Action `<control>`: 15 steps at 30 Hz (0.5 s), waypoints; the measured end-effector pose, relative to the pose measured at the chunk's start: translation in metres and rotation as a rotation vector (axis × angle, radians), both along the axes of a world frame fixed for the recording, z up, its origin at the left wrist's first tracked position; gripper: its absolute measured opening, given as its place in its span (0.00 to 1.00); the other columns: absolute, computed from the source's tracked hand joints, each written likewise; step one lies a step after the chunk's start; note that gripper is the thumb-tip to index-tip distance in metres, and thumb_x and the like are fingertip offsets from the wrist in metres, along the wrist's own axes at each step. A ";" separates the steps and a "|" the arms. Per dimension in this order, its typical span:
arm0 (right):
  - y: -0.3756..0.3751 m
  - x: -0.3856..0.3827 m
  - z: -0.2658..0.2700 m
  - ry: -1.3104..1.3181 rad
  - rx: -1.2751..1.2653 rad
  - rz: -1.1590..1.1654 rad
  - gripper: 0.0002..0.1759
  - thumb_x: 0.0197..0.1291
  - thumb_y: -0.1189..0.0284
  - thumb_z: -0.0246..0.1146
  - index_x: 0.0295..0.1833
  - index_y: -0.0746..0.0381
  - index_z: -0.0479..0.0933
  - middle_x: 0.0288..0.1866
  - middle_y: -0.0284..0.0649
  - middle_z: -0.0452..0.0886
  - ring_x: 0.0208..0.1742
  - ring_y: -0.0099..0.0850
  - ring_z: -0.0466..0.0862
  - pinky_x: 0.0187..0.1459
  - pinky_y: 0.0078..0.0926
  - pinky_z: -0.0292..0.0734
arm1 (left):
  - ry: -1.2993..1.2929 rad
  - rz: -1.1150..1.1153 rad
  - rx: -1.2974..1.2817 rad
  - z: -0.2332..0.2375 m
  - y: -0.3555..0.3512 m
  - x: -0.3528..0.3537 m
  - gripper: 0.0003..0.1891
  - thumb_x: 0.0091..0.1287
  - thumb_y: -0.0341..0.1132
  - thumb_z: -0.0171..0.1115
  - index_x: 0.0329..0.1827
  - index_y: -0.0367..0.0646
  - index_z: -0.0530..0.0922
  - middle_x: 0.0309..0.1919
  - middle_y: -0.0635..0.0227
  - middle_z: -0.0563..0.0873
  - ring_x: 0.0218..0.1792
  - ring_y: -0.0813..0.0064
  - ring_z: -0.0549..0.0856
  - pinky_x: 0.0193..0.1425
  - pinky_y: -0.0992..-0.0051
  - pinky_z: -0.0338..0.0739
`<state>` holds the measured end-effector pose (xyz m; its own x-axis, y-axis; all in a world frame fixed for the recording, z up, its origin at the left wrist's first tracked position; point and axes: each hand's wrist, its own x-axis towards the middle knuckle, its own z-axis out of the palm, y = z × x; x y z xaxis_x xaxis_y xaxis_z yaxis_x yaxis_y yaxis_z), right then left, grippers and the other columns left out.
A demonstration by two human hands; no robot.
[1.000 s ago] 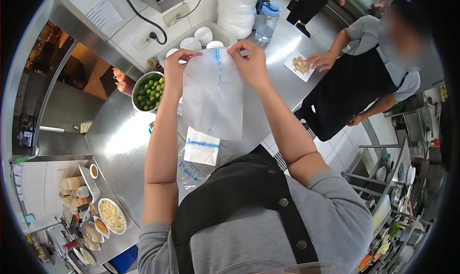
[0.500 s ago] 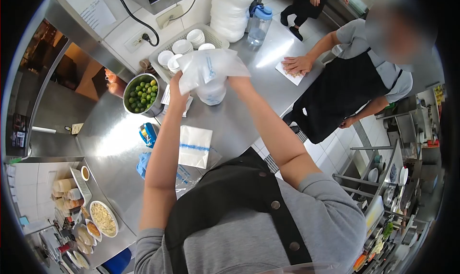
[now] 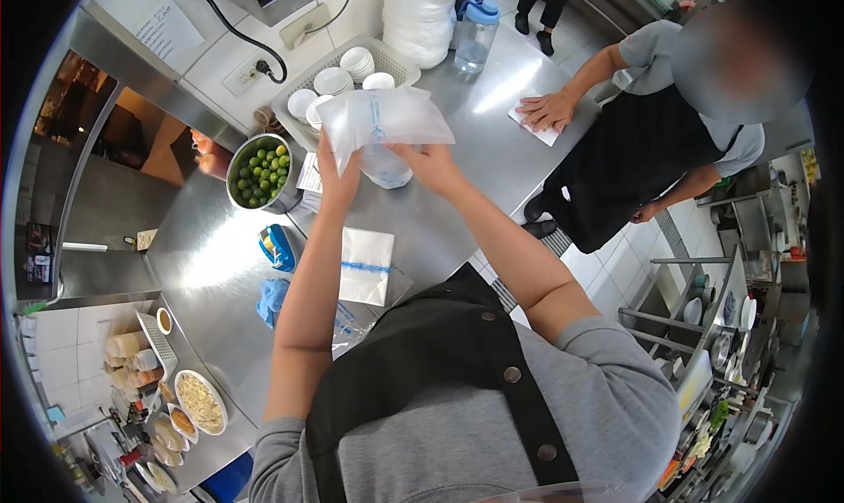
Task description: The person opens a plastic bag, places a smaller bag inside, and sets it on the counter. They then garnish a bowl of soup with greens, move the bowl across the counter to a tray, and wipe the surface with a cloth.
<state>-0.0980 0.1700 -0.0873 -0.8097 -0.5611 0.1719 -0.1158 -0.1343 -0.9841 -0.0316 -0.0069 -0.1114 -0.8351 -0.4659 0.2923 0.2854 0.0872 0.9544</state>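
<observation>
A translucent white plastic bag (image 3: 387, 120) with blue print is spread between my two hands over the steel counter. My left hand (image 3: 338, 171) grips its near left edge, thumb toward the middle. My right hand (image 3: 429, 166) is closed on the near right edge, fingers pointing inward. Just below the bag, partly hidden by it, sits a rounded clear-plastic bundle (image 3: 388, 171) with bluish marks. Closer to my body lies a flat white packet of bags (image 3: 366, 270) with a blue stripe.
A steel pot of green limes (image 3: 261, 173) stands left of my left hand. Behind the bag is a basket (image 3: 403, 67) with stacked white cups. A water bottle (image 3: 477, 37) stands farther back. At right, a co-worker's hand (image 3: 547, 112) presses a white cloth on the counter.
My hands have drawn closer together at the bag's near edge, my right hand moving inward and slightly down. The bag's opening side looks flatter. The person in the background has shifted.
</observation>
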 end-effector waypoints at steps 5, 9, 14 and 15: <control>-0.001 -0.003 -0.032 0.258 0.088 -0.200 0.38 0.60 0.65 0.75 0.72 0.62 0.68 0.69 0.43 0.72 0.72 0.42 0.70 0.71 0.41 0.67 | -0.118 -0.067 -0.116 -0.024 0.004 0.004 0.31 0.65 0.39 0.73 0.69 0.37 0.73 0.60 0.58 0.79 0.64 0.65 0.78 0.67 0.65 0.74; 0.010 -0.010 -0.015 0.327 0.099 -0.156 0.41 0.55 0.63 0.79 0.72 0.62 0.69 0.70 0.44 0.71 0.74 0.40 0.67 0.73 0.41 0.64 | -0.105 -0.105 -0.219 -0.015 -0.003 0.009 0.29 0.66 0.38 0.72 0.69 0.40 0.74 0.65 0.60 0.75 0.66 0.65 0.77 0.69 0.63 0.73; 0.002 -0.021 0.019 0.183 -0.130 -0.103 0.37 0.52 0.65 0.81 0.67 0.62 0.75 0.69 0.40 0.73 0.71 0.35 0.71 0.70 0.37 0.68 | 0.045 -0.098 0.016 0.019 0.000 -0.005 0.31 0.67 0.37 0.72 0.71 0.40 0.72 0.66 0.61 0.76 0.65 0.68 0.78 0.69 0.64 0.72; -0.001 -0.021 0.018 0.173 -0.129 -0.111 0.35 0.52 0.66 0.81 0.65 0.62 0.77 0.68 0.40 0.73 0.70 0.35 0.72 0.69 0.37 0.68 | 0.056 -0.077 0.042 0.016 0.000 -0.008 0.31 0.67 0.37 0.73 0.71 0.40 0.72 0.66 0.61 0.76 0.64 0.68 0.79 0.69 0.65 0.72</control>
